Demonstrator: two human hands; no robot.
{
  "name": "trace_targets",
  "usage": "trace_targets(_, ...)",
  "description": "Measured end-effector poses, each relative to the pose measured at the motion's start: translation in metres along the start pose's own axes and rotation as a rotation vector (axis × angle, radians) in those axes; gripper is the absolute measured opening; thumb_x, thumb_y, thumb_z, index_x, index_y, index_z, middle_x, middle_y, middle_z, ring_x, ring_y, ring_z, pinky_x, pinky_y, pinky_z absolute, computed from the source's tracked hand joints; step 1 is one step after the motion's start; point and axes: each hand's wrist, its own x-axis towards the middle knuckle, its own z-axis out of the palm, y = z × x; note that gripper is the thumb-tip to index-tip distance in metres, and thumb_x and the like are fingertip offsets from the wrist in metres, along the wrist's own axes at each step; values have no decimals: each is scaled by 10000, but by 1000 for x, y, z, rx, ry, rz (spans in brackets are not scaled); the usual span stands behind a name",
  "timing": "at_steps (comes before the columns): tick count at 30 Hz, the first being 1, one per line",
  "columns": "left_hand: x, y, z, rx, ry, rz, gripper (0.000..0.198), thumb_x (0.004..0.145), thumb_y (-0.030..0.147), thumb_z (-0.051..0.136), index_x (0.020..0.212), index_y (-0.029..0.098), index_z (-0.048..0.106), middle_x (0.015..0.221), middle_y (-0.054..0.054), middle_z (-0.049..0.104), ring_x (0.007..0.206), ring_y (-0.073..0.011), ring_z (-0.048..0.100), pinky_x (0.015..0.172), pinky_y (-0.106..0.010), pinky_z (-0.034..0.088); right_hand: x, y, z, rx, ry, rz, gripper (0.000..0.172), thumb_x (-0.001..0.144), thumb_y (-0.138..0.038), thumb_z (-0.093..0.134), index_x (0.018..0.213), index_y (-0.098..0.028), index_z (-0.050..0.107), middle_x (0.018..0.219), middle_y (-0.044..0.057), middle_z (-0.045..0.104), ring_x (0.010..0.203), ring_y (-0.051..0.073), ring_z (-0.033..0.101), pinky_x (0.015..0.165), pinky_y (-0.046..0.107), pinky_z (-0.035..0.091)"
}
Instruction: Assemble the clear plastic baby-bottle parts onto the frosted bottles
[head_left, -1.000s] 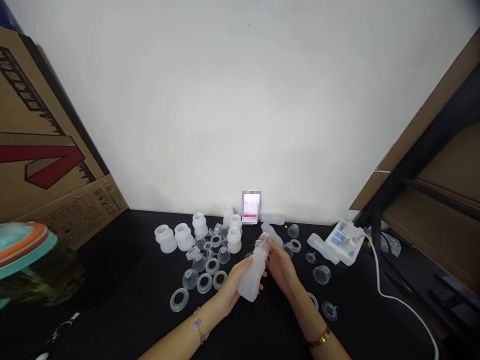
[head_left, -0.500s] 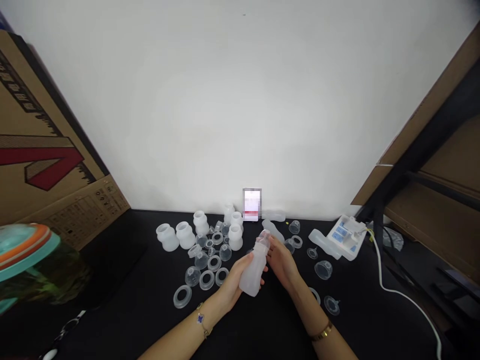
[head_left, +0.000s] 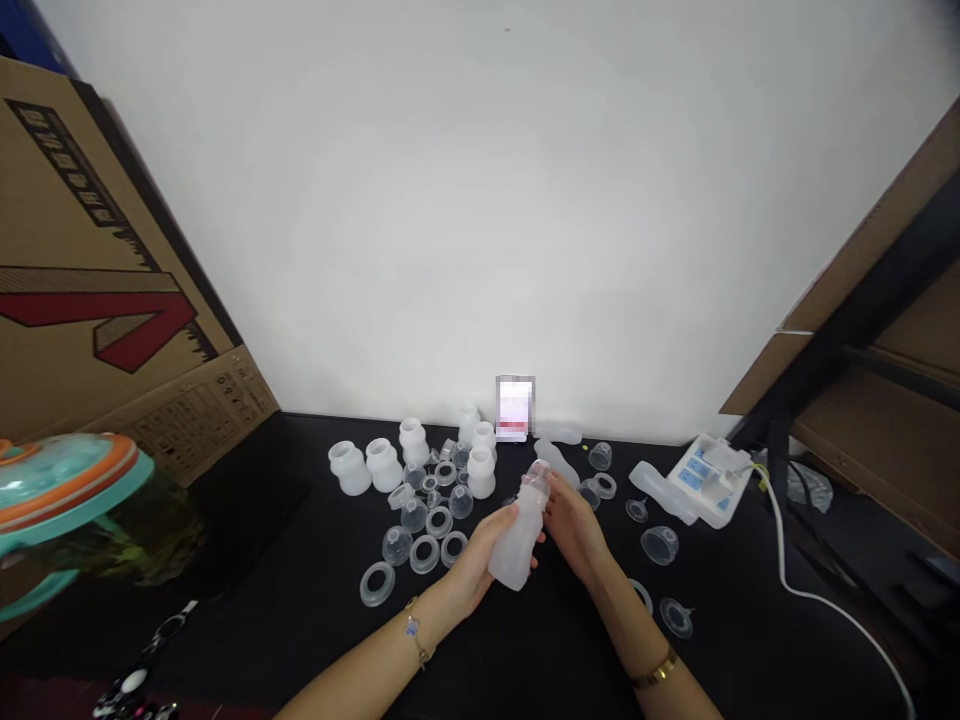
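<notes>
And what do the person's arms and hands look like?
The left hand and right hand have no gloves, and no sleeves show. The left wrist wears a thin, gold-coloured bracelet with a small bluish charm. The right wrist wears a wider, shiny gold-coloured band.

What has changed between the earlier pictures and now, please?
Only the whole scene slid slightly right in view, as if the camera turned; nothing was visibly taken or let go. The left hand still holds the bottle, the right hand stays at its clear top, and the white jars stand as before.
</notes>
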Motion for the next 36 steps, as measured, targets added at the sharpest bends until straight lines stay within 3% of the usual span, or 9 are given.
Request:
trace_targets(19,-1,-2,-1,25,-21,-10,542,902,557,612,1174,88,630,969,-155,739,603,-163,672,539,-248,531,4,4,-4,13,13,-17,453,763,-495,785,1124,-232,709,1068,78,748,1011,267,669,777,325,497)
trace_targets(36,-2,-1,0,-23,16,-32,525,923,545,577,1134,70,645,989,-173,737,590,-162,668,530,-258,550,0,0,1,34,20,-9,443,744,-464,799,1102,-217,716,1036,76,762,984,265,679,823,340,487)
